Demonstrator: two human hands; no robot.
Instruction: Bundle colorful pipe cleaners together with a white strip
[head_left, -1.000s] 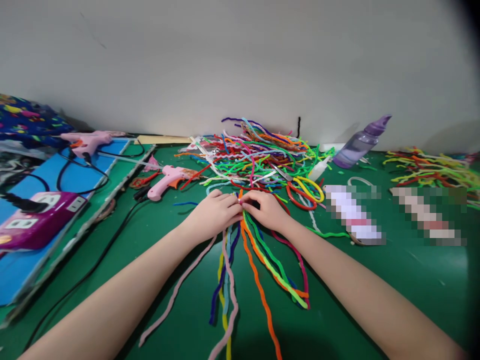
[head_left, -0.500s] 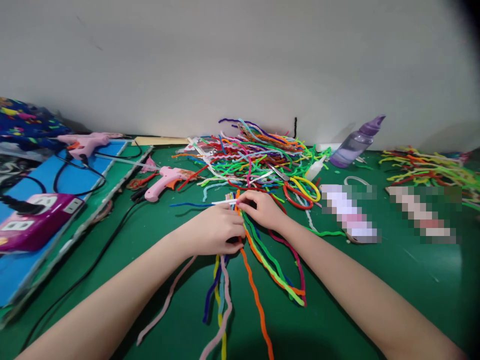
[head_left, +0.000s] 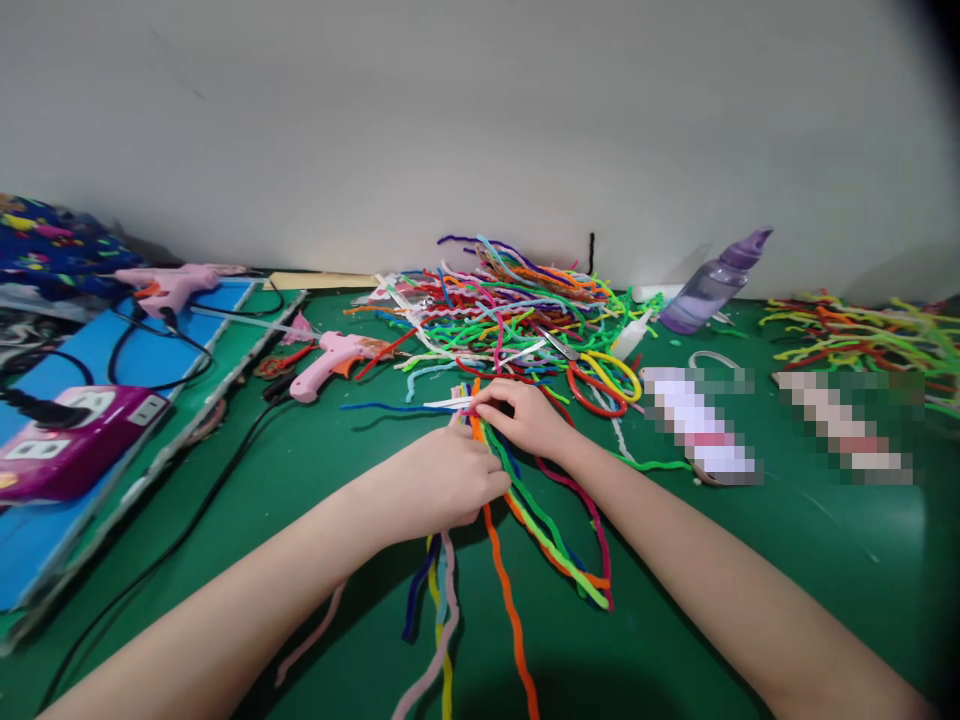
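My right hand [head_left: 519, 415] pinches a bundle of coloured pipe cleaners [head_left: 544, 530] near its upper end, thumb and fingertips pressed together. Just to its left, my left hand [head_left: 446, 478] is closed over the same bundle, its fingers curled round the strands; the exact grip is hidden under the palm. An orange pipe cleaner [head_left: 511, 620], a pink one [head_left: 452, 600] and a yellow one [head_left: 448, 670] trail below toward me. Green and orange strands bend out to the right. Above my hands, short ends and a white strip [head_left: 446, 405] stick out.
A heap of pipe cleaners [head_left: 487, 310] lies behind, with scissors [head_left: 600, 380] and a glue bottle [head_left: 632, 335] beside it. Pink glue guns [head_left: 337, 360] and a magenta power strip [head_left: 82, 440] are on the left. A purple water bottle [head_left: 712, 285] stands at the right.
My left hand has shifted slightly down and right over the strands, and its fingers cover more of them. My right hand stays in place.
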